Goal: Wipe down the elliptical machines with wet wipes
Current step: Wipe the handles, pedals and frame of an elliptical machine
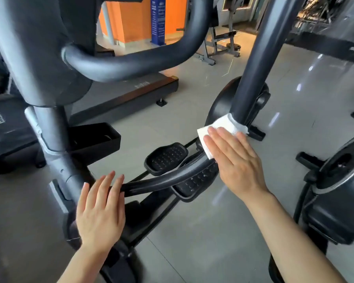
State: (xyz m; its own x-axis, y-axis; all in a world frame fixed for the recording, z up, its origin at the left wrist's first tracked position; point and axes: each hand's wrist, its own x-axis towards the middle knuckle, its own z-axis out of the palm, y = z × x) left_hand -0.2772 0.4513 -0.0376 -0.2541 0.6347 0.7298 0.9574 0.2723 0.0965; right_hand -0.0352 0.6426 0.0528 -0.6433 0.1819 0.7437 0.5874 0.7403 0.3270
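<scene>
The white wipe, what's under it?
Under the wet wipe lies the curved black handlebar where it meets the upright pole. The right hand presses it flat, so the joint itself is covered.

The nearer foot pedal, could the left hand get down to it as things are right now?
Probably yes. The left hand is open and holds nothing, resting on the curved bar. That bar crosses over the nearer foot pedal, so the hand would have to reach under or around it.

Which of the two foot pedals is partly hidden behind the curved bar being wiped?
The nearer pedal, below the right hand and wipe; the curved bar crosses over it. The farther pedal shows whole.
</scene>
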